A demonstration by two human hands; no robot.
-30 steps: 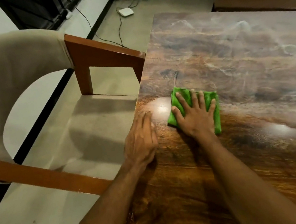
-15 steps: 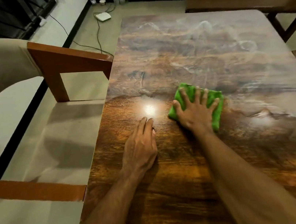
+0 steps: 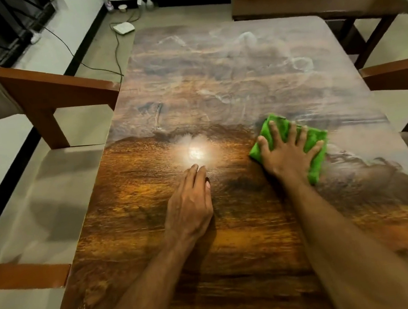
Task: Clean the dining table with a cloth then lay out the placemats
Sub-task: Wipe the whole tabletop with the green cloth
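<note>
A folded green cloth point(image 3: 314, 149) lies flat on the brown wooden dining table point(image 3: 237, 242), right of its middle. My right hand point(image 3: 288, 153) presses down on the cloth with fingers spread and straight. Flat on the bare wood to the cloth's left rests my left hand point(image 3: 190, 204), fingers together and straight. The near half of the tabletop looks dark and glossy. The far half point(image 3: 225, 71) carries a pale dusty film with smear marks. No placemats are in view.
A cushioned wooden armchair point(image 3: 38, 99) stands against the table's left side, another chair point(image 3: 403, 77) at the right. A dark side table point(image 3: 307, 4) with a white object and orange paper stands beyond the far end. Cables and a white box lie on the floor.
My right hand has slid the green cloth rightwards across the table. My left hand has stayed flat on the wood, and my view has swung right.
</note>
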